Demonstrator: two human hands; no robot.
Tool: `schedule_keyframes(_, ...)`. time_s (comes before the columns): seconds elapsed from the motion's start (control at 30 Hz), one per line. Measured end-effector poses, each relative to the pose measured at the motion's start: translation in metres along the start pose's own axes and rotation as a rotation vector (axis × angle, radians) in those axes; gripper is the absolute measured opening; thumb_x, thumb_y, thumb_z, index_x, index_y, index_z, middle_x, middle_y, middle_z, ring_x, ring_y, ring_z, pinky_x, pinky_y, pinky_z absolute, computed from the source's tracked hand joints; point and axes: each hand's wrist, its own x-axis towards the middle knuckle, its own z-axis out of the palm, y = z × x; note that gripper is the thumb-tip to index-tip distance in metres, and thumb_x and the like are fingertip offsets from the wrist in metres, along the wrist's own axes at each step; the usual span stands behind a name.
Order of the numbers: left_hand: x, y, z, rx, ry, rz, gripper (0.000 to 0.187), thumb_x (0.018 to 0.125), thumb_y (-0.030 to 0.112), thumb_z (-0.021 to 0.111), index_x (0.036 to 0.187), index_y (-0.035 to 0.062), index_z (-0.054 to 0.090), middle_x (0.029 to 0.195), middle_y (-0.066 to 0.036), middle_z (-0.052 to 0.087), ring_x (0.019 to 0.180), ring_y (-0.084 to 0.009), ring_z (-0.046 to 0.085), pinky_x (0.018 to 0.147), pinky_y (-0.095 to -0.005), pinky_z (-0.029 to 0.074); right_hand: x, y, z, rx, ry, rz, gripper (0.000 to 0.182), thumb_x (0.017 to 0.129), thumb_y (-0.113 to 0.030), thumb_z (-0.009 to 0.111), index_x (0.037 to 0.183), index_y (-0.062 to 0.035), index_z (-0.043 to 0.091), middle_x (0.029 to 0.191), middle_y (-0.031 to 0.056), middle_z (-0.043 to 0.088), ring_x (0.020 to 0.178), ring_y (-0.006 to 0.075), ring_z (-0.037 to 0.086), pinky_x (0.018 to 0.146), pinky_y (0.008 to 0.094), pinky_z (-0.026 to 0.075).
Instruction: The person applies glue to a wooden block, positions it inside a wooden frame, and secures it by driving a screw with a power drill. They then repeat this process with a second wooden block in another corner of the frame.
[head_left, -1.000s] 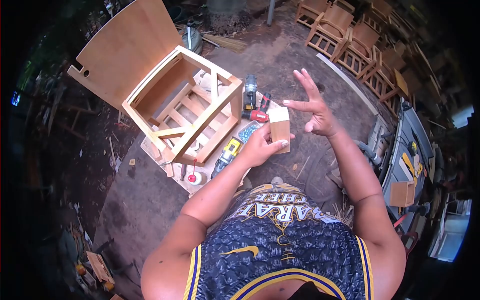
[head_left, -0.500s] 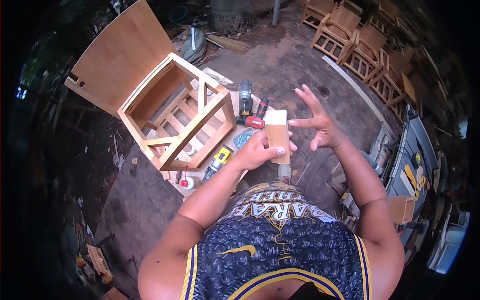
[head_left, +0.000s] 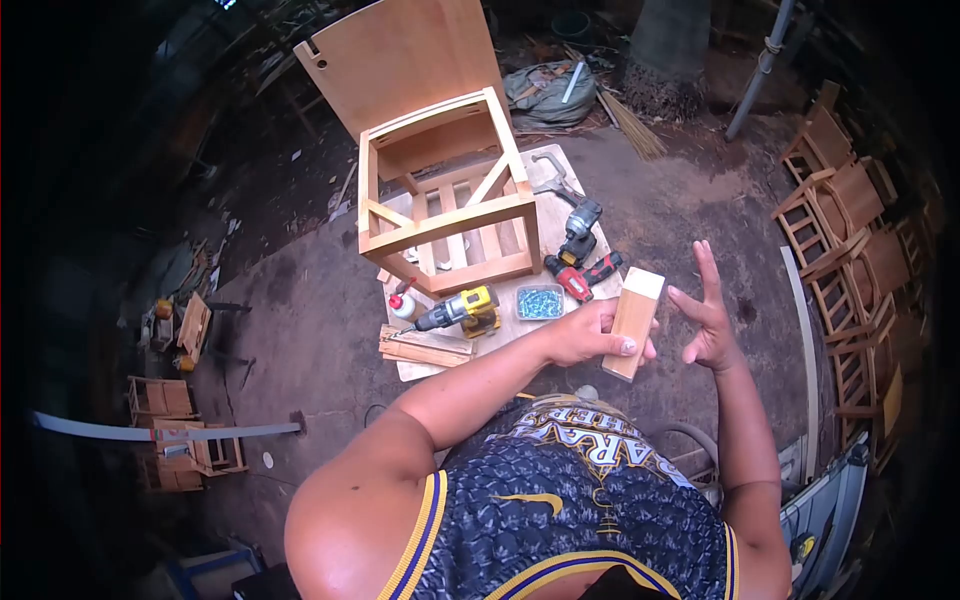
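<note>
My left hand [head_left: 598,335] grips a short wooden block [head_left: 633,325], thumb across its face and fingers behind it. The block is held tilted above the near right edge of the work board [head_left: 560,160]. Just right of it, my right hand [head_left: 707,318] is open in the air, fingers spread and apart from the block. A wooden chair frame [head_left: 450,220] with a broad curved panel [head_left: 410,60] rests on the board. Near my left hand are a clear tub of screws [head_left: 540,302], a yellow drill [head_left: 460,310], a red drill [head_left: 570,280] and a dark drill [head_left: 580,230].
A white bottle with a red cap [head_left: 404,304] and wood offcuts [head_left: 425,345] lie at the board's left. Several wooden chairs [head_left: 845,250] line the right side. Behind the board are a broom [head_left: 635,125], a grey sack [head_left: 550,95] and a metal pole [head_left: 762,65].
The view has swung left, so the chair frame and tools appear farther right. The block stays in my left hand and now leans more. My right hand's fingers point more upward.
</note>
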Motion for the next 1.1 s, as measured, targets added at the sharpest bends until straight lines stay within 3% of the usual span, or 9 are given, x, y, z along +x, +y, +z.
schedule_keyframes(0.23, -0.006, 0.002, 0.016, 0.019, 0.166, 0.073, 0.054, 0.087, 0.022, 0.071, 0.129, -0.0007, 0.045, 0.106, -0.012, 0.066, 0.102, -0.0198, 0.063, 0.092, -0.0347, 0.049, 0.033, 0.022, 0.035, 0.082, 0.016, -0.201, 0.091, 0.066, -0.085, 0.052, 0.142, -0.0348, 0.046, 0.157, 0.0233, 0.017, 0.143, 0.0486, 0.014, 0.113, 0.0597, 0.017)
schedule_keyframes(0.37, -0.028, 0.001, 0.006, 0.014, 0.216, 0.127, 0.052, 0.087, 0.021, 0.07, 0.127, 0.0004, 0.046, 0.108, -0.012, 0.065, 0.102, -0.02, 0.063, 0.091, -0.0348, 0.05, 0.031, 0.023, 0.026, -0.032, -0.107, -0.154, 0.086, 0.066, -0.084, 0.054, 0.134, -0.0316, 0.057, 0.156, 0.0237, 0.019, 0.143, 0.0485, 0.015, 0.113, 0.0597, 0.017)
schedule_keyframes(0.43, -0.037, 0.002, -0.001, 0.015, 0.243, 0.134, 0.049, 0.088, 0.021, 0.07, 0.126, 0.0011, 0.047, 0.108, -0.013, 0.065, 0.102, -0.0202, 0.064, 0.09, -0.0353, 0.05, 0.044, 0.013, 0.028, 0.051, -0.059, -0.105, 0.086, 0.067, -0.086, 0.05, 0.129, -0.0277, 0.062, 0.156, 0.0243, 0.02, 0.144, 0.0477, 0.014, 0.113, 0.0596, 0.014)
schedule_keyframes(0.53, -0.046, 0.004, -0.01, 0.246, 0.37, 0.1, 0.046, 0.09, 0.02, 0.067, 0.127, 0.0018, 0.047, 0.109, -0.011, 0.064, 0.103, -0.019, 0.063, 0.091, -0.0353, 0.049, 0.073, -0.008, 0.032, 0.178, -0.086, -0.095, 0.094, 0.068, -0.091, 0.04, 0.128, -0.0213, 0.063, 0.155, 0.0247, 0.021, 0.144, 0.0467, 0.012, 0.113, 0.0593, 0.011)
schedule_keyframes(0.7, -0.063, 0.018, -0.024, 0.497, 0.534, 0.096, 0.046, 0.09, 0.014, 0.064, 0.131, 0.0001, 0.047, 0.112, -0.009, 0.063, 0.104, -0.0152, 0.061, 0.092, -0.0321, 0.049, 0.098, -0.033, 0.054, 0.015, -0.118, -0.109, 0.091, 0.068, -0.088, 0.043, 0.126, -0.0218, 0.065, 0.155, 0.0215, 0.024, 0.143, 0.049, 0.014, 0.112, 0.0598, 0.017)
schedule_keyframes(0.77, -0.068, 0.014, -0.038, 0.543, 0.522, 0.106, 0.045, 0.091, 0.013, 0.063, 0.131, 0.0003, 0.048, 0.113, -0.009, 0.062, 0.103, -0.0148, 0.061, 0.091, -0.0321, 0.048, 0.105, -0.037, 0.062, -0.103, -0.131, -0.146, 0.088, 0.067, -0.086, 0.048, 0.127, -0.0237, 0.064, 0.155, 0.0198, 0.025, 0.143, 0.0484, 0.014, 0.112, 0.0603, 0.017)
schedule_keyframes(0.83, -0.075, 0.026, -0.047, 0.776, 0.423, 0.042, 0.045, 0.09, 0.014, 0.064, 0.13, -0.0002, 0.047, 0.113, -0.009, 0.062, 0.101, -0.0142, 0.061, 0.089, -0.0315, 0.049, 0.11, -0.047, 0.067, -0.245, -0.154, -0.135, 0.085, 0.064, -0.082, 0.055, 0.126, -0.0247, 0.063, 0.155, 0.0175, 0.026, 0.144, 0.0448, 0.014, 0.112, 0.0612, 0.017)
schedule_keyframes(0.97, -0.085, 0.03, -0.07, 0.524, 0.275, -0.08, 0.048, 0.086, 0.013, 0.065, 0.128, -0.0029, 0.049, 0.112, -0.012, 0.063, 0.104, -0.0172, 0.061, 0.088, -0.0321, 0.049, 0.111, -0.069, 0.077, -0.368, -0.227, -0.036, 0.076, 0.062, -0.073, 0.066, 0.12, -0.0239, 0.066, 0.154, 0.0144, 0.029, 0.145, 0.0413, 0.016, 0.112, 0.0633, 0.014)
schedule_keyframes(1.1, -0.088, 0.044, -0.083, 0.439, 0.062, -0.128, 0.048, 0.086, 0.007, 0.063, 0.129, -0.0039, 0.047, 0.114, -0.011, 0.061, 0.103, -0.0168, 0.061, 0.09, -0.0312, 0.048, 0.107, -0.09, 0.085, -0.448, -0.193, 0.023, 0.073, 0.06, -0.072, 0.067, 0.114, -0.0217, 0.07, 0.155, 0.0143, 0.026, 0.146, 0.0368, 0.013, 0.112, 0.0637, 0.013)
